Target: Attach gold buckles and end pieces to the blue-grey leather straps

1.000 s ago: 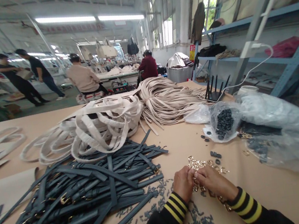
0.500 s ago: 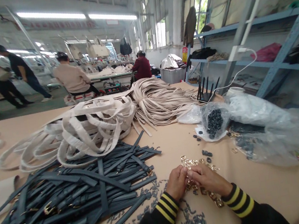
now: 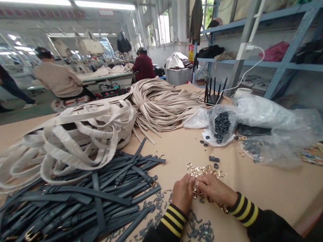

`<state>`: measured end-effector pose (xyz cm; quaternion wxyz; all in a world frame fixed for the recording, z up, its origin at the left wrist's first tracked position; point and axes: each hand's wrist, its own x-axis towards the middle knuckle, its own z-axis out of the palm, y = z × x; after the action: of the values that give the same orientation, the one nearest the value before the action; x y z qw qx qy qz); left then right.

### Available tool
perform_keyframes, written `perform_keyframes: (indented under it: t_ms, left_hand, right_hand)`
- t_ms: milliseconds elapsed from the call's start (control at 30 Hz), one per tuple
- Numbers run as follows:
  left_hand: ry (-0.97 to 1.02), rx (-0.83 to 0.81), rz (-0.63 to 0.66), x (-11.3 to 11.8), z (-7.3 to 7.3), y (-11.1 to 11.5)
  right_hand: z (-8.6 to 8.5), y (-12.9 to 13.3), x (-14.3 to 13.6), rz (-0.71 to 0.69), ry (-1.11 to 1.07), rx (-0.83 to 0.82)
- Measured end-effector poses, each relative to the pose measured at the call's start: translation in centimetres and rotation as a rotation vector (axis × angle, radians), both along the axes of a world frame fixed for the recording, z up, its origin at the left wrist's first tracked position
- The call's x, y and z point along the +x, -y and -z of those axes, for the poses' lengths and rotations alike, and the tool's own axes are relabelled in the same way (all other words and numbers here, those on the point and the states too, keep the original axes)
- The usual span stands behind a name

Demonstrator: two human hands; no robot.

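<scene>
My left hand point(image 3: 184, 193) and my right hand point(image 3: 215, 189) meet above the table, fingers pinched together at the tips. Whatever they pinch between them is too small and too covered to name. Gold metal buckles point(image 3: 200, 170) lie in a loose pile right behind and beneath the fingers. Small dark strap pieces point(image 3: 204, 233) are scattered in front of my hands and to their left. Left of my hands spreads a big heap of dark blue straps point(image 3: 98, 200), some with gold buckles on them. A few dark loops point(image 3: 214, 159) lie just beyond the pile.
Beige straps point(image 3: 90, 136) and a tied beige bundle point(image 3: 158, 101) lie at the back. A plastic bag of dark loops point(image 3: 222, 125), more clear bags point(image 3: 287, 138) and a black router point(image 3: 214, 97) stand to the right. Blue shelving point(image 3: 281, 65) rises behind. Several people work beyond the table.
The view has turned to the right, so the scene sits further left. My hands stay pinched together over the gold buckles, with only slight finger movement.
</scene>
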<state>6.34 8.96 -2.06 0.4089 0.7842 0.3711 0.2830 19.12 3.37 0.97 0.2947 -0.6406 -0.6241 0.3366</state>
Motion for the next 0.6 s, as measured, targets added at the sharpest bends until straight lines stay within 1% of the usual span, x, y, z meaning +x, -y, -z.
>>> perform_keyframes:
  t_ms: [33, 100, 133, 200, 233, 267, 300, 400, 433, 500, 533, 600]
  left_hand:
    - [-0.016, 0.010, -0.015, 0.0, -0.1, 0.0]
    - [0.030, -0.059, 0.008, -0.1, -0.3, -0.1]
    - [0.066, -0.111, 0.046, -0.1, -0.4, -0.1]
    - [0.119, -0.237, 0.169, -0.2, -0.6, -0.2]
    - [0.125, -0.280, 0.223, -0.2, -0.7, -0.2]
    - [0.122, -0.287, 0.247, -0.2, -0.7, -0.3]
    - [0.114, -0.262, 0.238, -0.1, -0.6, -0.3]
    - [0.078, -0.076, 0.105, 0.1, -0.2, -0.3]
    - [0.074, -0.049, 0.096, 0.2, -0.1, -0.3]
    - [0.074, -0.075, 0.144, 0.3, 0.1, -0.2]
    - [0.068, -0.090, 0.156, 0.3, 0.1, -0.1]
    - [0.025, -0.070, 0.102, 0.3, 0.1, 0.0]
  right_hand:
    - [0.0, 0.0, -0.1, 0.012, 0.029, 0.019]
    - [-0.4, 0.2, 0.0, -0.004, 0.011, 0.025]
    - [-0.7, 0.3, 0.1, -0.040, -0.038, 0.004]
    - [-1.2, 0.4, 0.6, -0.141, -0.159, -0.060]
    - [-1.3, 0.4, 0.8, -0.184, -0.201, -0.088]
    - [-1.3, 0.5, 0.9, -0.201, -0.222, -0.104]
    - [-1.2, 0.5, 0.9, -0.190, -0.223, -0.109]
    - [-0.3, 0.5, 0.7, -0.083, -0.202, -0.071]
    - [-0.1, 0.5, 0.5, -0.060, -0.195, -0.040]
    - [0.1, 0.5, 0.6, -0.081, -0.203, -0.010]
    - [0.1, 0.5, 0.9, -0.101, -0.225, -0.032]
    - [-0.2, 0.4, 2.4, -0.090, -0.283, -0.114]
